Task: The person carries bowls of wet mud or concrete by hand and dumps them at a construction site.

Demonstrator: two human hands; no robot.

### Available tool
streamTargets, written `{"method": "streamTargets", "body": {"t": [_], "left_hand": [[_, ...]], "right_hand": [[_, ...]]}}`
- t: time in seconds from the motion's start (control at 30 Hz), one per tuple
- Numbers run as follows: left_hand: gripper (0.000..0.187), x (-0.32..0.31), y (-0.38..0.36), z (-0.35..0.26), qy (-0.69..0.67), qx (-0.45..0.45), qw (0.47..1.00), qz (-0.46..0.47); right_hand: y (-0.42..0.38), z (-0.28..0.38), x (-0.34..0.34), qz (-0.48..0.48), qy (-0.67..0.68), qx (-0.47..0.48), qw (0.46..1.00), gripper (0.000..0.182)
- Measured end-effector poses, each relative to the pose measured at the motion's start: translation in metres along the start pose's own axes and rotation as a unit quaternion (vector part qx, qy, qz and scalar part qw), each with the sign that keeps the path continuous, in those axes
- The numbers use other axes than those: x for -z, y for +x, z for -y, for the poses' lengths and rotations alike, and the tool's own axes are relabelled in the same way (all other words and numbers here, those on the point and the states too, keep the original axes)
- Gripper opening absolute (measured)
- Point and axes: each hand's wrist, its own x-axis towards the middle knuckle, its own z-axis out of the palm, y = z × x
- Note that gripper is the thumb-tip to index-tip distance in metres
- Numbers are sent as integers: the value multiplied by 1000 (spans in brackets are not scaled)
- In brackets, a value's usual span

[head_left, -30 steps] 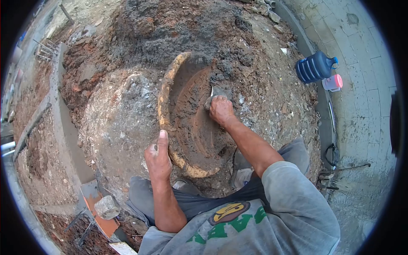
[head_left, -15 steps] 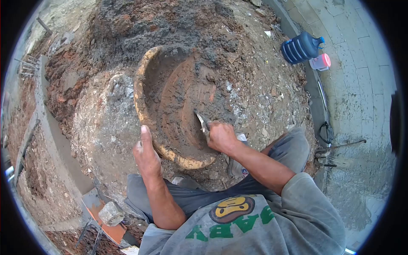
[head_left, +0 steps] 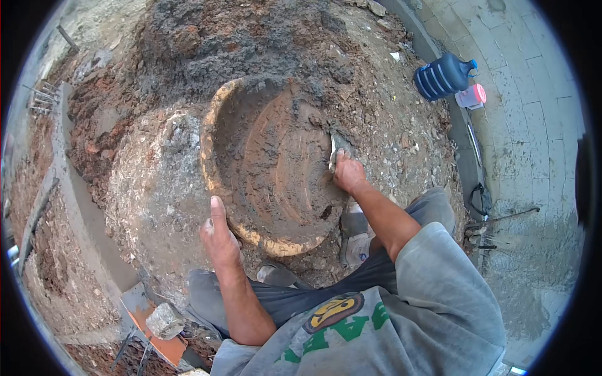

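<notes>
A large round basin (head_left: 209,147) with a worn yellowish rim stands tilted on the ground before me, smeared inside with wet mortar (head_left: 279,172). My left hand (head_left: 221,241) grips its near-left rim, thumb pointing up along the edge and the fingers mostly hidden below. In my right hand (head_left: 349,172) is a trowel (head_left: 334,149), its handle wrapped by closed fingers. The blade lies at the right side of the basin, against the mortar there. Curved scrape marks run across the basin's floor.
Heaped dark soil (head_left: 251,44) rises beyond the basin. At right a blue water jug (head_left: 441,76) and a white tub with a pink lid (head_left: 470,96) stand by a concrete edge. A low concrete beam (head_left: 94,213) runs along the left, near a stone (head_left: 165,321) on an orange board.
My right hand has swept the trowel up and to the right, from the basin's middle to its right side. The left hand keeps its hold on the rim.
</notes>
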Motion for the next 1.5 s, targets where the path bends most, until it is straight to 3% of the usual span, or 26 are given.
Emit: {"method": "streamTargets", "body": {"t": [0.1,0.2,0.3,0.37,0.4,0.43,0.47,0.53,0.6,0.67,0.7,0.73,0.9,0.97,1.0,1.03,1.07,1.13,1.17,1.23,1.3,1.4,1.47,1.5], "left_hand": [[34,0,-3,-10,-6,21,1000,0],[33,-1,-1,-16,-26,30,999,-6],[33,-7,-2,-27,-28,40,999,-22],[32,-14,0,-31,-36,31,998,-38],[32,-15,0,-31,-40,25,998,-34],[32,-15,0,-30,-42,21,998,-32],[32,-14,-2,-29,-45,18,998,-36],[30,-12,-1,-27,-14,17,999,-40],[29,-8,-8,-20,3,7,999,-47],[30,-7,-8,-20,17,-7,999,-42],[39,-9,-9,-21,79,-5,995,-56],[50,-10,-12,-22,143,-3,987,-68],[50,-12,-1,-16,120,7,985,-123],[49,-16,-1,-19,86,7,993,-81],[49,-18,-2,-21,93,4,993,-79],[42,-19,-5,-23,83,15,993,-77],[36,-20,-7,-24,71,25,994,-76],[35,-18,-6,-23,78,31,994,-69],[34,-19,-6,-22,79,38,994,-65],[37,-22,-8,-19,66,15,996,-65],[40,-32,-6,-15,30,-59,996,-68],[39,-28,-3,-13,75,-15,994,-77],[39,-27,0,-9,73,-13,991,-112],[39,-24,-4,-10,92,-8,992,-86]], "right_hand": [[42,-5,63,56,32,-17,998,41],[62,-4,105,25,50,-32,998,35],[30,14,132,-68,70,53,994,32],[4,38,128,9,29,77,997,38],[-5,42,99,-30,28,126,991,45],[-5,47,88,72,20,150,986,47],[0,45,61,69,19,155,985,47],[20,45,4,-61,-122,148,980,45],[69,32,18,-61,-35,72,995,44],[112,30,63,-16,0,106,994,28],[124,30,85,-42,49,81,995,24],[128,30,113,-39,91,20,995,19],[103,40,133,-122,256,-94,954,25],[67,68,160,-127,484,-86,861,31],[61,86,148,-211,520,-16,828,39],[46,105,165,-169,579,7,798,42],[43,125,159,-228,561,82,792,46],[44,163,150,-227,501,164,819,57],[49,173,138,-230,501,165,818,57],[68,186,112,-183,378,109,901,67],[85,180,94,-169,359,113,911,73],[93,161,90,-122,343,120,924,77],[105,157,89,-121,344,107,925,82],[111,158,83,-156,325,96,928,81]]}}
